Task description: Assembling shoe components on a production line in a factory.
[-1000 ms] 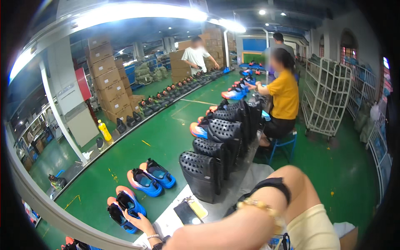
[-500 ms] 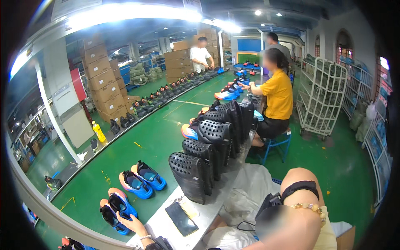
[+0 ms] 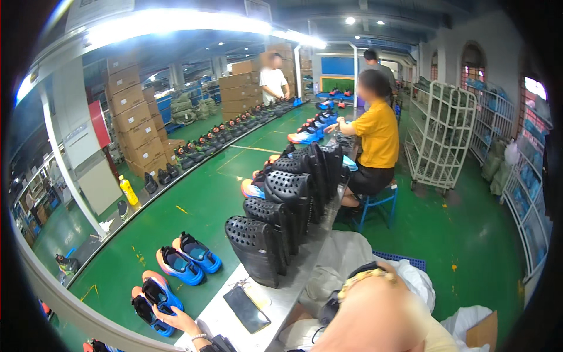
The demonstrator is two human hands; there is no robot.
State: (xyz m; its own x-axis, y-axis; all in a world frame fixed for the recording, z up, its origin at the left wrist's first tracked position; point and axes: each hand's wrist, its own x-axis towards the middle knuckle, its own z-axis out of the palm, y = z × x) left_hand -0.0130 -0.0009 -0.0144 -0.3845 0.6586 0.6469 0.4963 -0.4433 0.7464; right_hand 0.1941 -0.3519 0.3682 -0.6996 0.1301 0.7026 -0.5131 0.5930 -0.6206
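Left hand (image 3: 174,321) lies unclenched against 2 shoes (image 3: 159,293), left of the phone (image 3: 247,309); right hand is out of view, its state cannot be told; advisable: cup both heels, keeping toes aligned.

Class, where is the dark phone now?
In the head view, the phone lies low, just left of centre, right of the left hand, in front of the black perforated pieces.

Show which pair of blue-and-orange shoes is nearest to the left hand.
The lower-left pair with the left hand against it; other pairs stand clear of that hand.
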